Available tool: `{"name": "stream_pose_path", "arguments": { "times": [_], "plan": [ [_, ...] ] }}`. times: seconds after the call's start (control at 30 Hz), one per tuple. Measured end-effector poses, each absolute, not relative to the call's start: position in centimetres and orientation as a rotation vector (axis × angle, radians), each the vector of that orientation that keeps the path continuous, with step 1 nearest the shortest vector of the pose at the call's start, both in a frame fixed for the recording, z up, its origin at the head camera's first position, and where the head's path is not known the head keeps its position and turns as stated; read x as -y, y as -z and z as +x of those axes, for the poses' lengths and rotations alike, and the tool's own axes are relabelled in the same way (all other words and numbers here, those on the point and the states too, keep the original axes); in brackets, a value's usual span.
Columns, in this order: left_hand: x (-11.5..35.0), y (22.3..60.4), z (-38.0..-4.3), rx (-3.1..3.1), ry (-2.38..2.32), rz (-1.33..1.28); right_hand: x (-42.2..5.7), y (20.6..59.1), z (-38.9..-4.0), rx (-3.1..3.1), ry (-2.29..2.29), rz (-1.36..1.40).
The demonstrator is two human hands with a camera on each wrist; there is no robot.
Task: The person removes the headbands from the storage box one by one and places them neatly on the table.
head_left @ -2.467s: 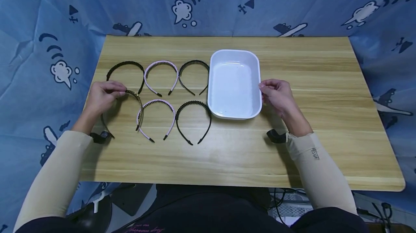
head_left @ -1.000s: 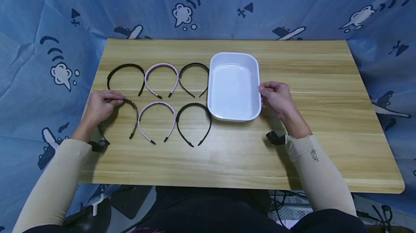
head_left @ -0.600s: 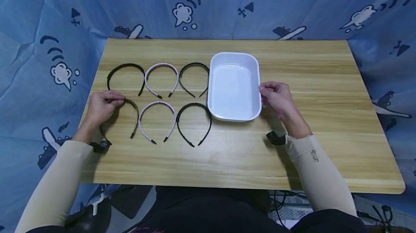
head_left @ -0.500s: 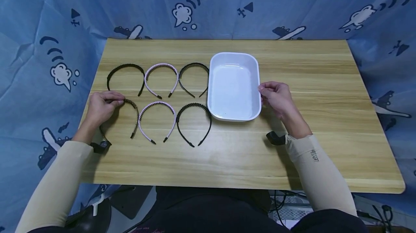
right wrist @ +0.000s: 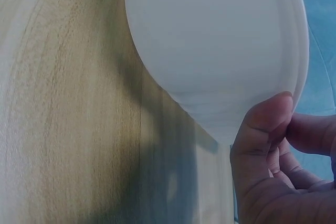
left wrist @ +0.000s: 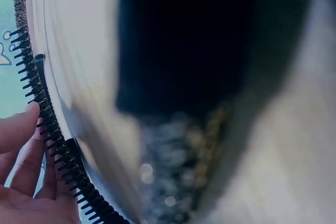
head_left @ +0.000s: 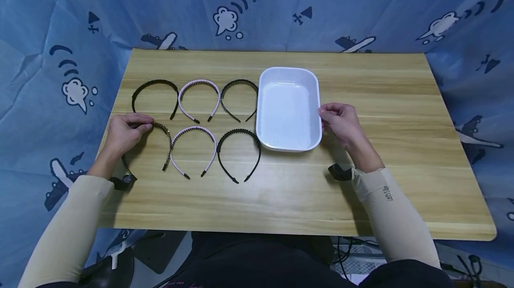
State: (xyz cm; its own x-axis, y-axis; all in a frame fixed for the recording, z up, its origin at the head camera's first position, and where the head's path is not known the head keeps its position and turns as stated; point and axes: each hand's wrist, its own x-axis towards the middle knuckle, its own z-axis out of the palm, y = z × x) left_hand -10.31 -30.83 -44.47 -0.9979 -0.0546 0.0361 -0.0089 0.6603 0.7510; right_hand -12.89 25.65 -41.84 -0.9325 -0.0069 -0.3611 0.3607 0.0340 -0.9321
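Note:
My left hand [head_left: 127,133] pinches the top of a headband [head_left: 163,129] with black and gold tones. Its arch stands at the near left of the row, partly hidden by my fingers. Black comb teeth run along that headband [left wrist: 50,124] in the left wrist view, with one blurred end close to the camera. Beside it lies a lilac headband [head_left: 213,138], then a black headband [head_left: 239,131]. My right hand [head_left: 344,125] pinches the right rim of a white plastic tray [head_left: 288,109]; in the right wrist view, thumb and fingers meet on the rim.
Behind the near row lie a dark headband [head_left: 156,81], another lilac headband [head_left: 199,82] and another black one [head_left: 241,81], the last close against the tray's left side. The wooden table [head_left: 401,181] reaches the blue patterned curtain [head_left: 265,20] at the back.
My left hand has lowered the black-and-gold headband toward me and left, so it no longer overlaps the lilac one. During the last second both hands stay nearly still, the right on the tray.

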Motion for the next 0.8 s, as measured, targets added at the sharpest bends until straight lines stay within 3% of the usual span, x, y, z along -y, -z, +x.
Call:
{"name": "stream_pose_path", "arguments": {
  "times": [0.8],
  "plan": [
    [27.5,41.2,-9.9,2.906,1.005,0.090,-25.5,42.2,-12.6,-2.203,1.910,0.318]
  ]
}}
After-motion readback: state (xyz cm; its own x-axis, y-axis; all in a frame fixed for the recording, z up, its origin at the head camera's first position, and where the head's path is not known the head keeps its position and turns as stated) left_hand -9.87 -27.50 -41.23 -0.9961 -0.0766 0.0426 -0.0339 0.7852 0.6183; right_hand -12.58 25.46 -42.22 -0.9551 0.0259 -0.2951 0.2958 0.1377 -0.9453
